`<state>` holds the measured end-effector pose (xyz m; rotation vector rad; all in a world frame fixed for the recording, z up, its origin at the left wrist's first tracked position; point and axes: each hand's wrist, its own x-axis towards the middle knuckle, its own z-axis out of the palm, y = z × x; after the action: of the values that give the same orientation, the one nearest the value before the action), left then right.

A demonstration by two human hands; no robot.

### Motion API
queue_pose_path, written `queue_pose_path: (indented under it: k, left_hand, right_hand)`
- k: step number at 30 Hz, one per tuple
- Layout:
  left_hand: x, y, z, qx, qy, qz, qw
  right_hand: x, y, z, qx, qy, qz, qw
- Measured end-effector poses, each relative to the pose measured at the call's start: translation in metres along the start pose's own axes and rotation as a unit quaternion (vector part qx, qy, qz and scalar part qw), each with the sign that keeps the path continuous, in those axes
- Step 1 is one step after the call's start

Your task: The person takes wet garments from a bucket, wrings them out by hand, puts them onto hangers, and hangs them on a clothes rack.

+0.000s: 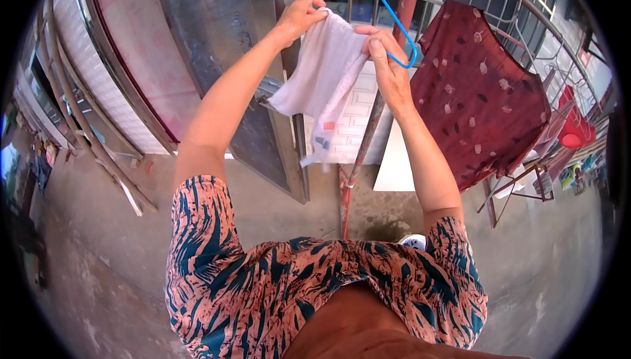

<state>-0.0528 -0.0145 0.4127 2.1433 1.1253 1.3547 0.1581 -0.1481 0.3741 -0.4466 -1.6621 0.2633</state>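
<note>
A pale pinkish-white towel (322, 56) hangs down from between my two raised hands, with a small coloured patch near its lower end. My left hand (302, 21) pinches the towel's upper left corner. At its upper right edge, my right hand (389, 73) is closed on the cloth, thumb up. A blue clothes hanger (384, 5) hangs behind, and its right corner comes out beside my right hand. Its lower bar is hidden by the towel and fingers, so I cannot tell whether the cloth lies over it.
A dark red patterned garment (476, 89) hangs to the right, near a metal rail (545, 17) with more hangers. A rusty red pole (361, 142) stands behind the towel. A door (230, 63) and leaning wooden poles (85, 122) are on the left, above the concrete floor (118, 227).
</note>
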Motion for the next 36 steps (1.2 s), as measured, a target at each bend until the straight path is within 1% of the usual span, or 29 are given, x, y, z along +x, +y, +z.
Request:
queue_pose_path:
  k: [3, 6, 7, 10, 11, 14, 17, 18, 19, 20, 21, 22, 23, 24, 25, 28, 29, 31, 32, 34, 36]
  left_hand:
    - [0.009, 0.003, -0.014, 0.118, 0.019, 0.111, 0.987]
    - [0.027, 0.007, -0.008, 0.191, 0.154, 0.121, 0.962]
    - [0.034, 0.011, -0.006, 0.252, 0.191, 0.155, 0.936]
    - [0.045, 0.022, 0.011, 0.420, 0.178, 0.125, 0.881]
    - [0.044, 0.030, 0.015, 0.424, 0.159, 0.122, 0.883]
    - [0.061, 0.012, 0.024, 0.425, 0.112, 0.091, 0.894]
    - [0.081, -0.023, 0.027, 0.309, 0.052, 0.057, 0.948]
    - [0.085, -0.036, 0.030, 0.212, 0.045, 0.011, 0.976]
    - [0.090, -0.049, 0.033, 0.113, 0.037, -0.036, 0.992]
    - [0.075, -0.026, 0.030, 0.013, 0.028, -0.083, 0.996]
    - [0.058, -0.009, 0.032, -0.202, 0.028, -0.159, 0.966]
    - [0.065, -0.017, 0.034, -0.275, 0.018, -0.171, 0.946]
    - [0.080, -0.035, 0.036, -0.346, 0.008, -0.182, 0.920]
    - [0.088, -0.047, 0.038, -0.415, -0.002, -0.194, 0.889]
    - [0.088, -0.050, 0.038, -0.418, -0.027, -0.195, 0.887]
    - [0.069, -0.025, 0.037, -0.334, 0.052, -0.220, 0.915]
    - [0.076, -0.036, 0.037, -0.288, 0.077, -0.214, 0.930]
    - [0.098, -0.074, 0.032, -0.194, 0.128, -0.201, 0.952]
    - [0.103, -0.079, 0.027, -0.184, 0.134, -0.204, 0.952]
    - [0.108, -0.085, 0.023, -0.163, 0.146, -0.210, 0.953]
    - [0.112, -0.089, 0.026, -0.066, 0.144, -0.198, 0.967]
  right_hand:
    - [0.002, -0.010, -0.008, -0.059, 0.007, -0.018, 0.998]
    - [0.005, -0.013, -0.020, -0.042, 0.009, -0.036, 0.998]
    - [0.007, -0.020, -0.026, -0.046, -0.003, -0.022, 0.999]
    - [0.011, -0.031, -0.039, -0.050, -0.032, -0.025, 0.998]
    - [0.013, -0.034, -0.046, -0.045, -0.060, -0.008, 0.997]
    - [0.019, -0.039, -0.061, -0.080, -0.071, 0.006, 0.994]
    - [0.018, -0.048, -0.061, -0.097, -0.059, 0.055, 0.992]
    - [0.015, -0.051, -0.061, -0.102, -0.053, 0.073, 0.991]
    - [0.015, -0.049, -0.062, -0.106, -0.066, 0.064, 0.990]
    - [0.016, -0.053, -0.063, -0.110, -0.075, 0.083, 0.988]
    - [0.018, -0.053, -0.063, -0.114, -0.083, 0.103, 0.985]
    - [0.020, -0.059, -0.062, -0.117, -0.093, 0.122, 0.981]
    - [0.023, -0.060, -0.061, -0.082, -0.095, 0.116, 0.985]
    - [0.025, -0.059, -0.059, -0.080, -0.105, 0.110, 0.985]
    - [0.028, -0.058, -0.057, -0.079, -0.116, 0.104, 0.985]
    - [0.030, -0.061, -0.056, -0.111, -0.154, 0.075, 0.979]
    - [0.033, -0.069, -0.056, -0.128, -0.167, 0.063, 0.976]
    - [0.035, -0.089, -0.062, -0.120, -0.151, 0.038, 0.980]
    - [0.034, -0.098, -0.068, -0.116, -0.143, 0.027, 0.983]
    - [0.032, -0.108, -0.077, -0.117, -0.135, 0.048, 0.983]
    - [0.027, -0.104, -0.081, -0.111, -0.126, 0.085, 0.982]
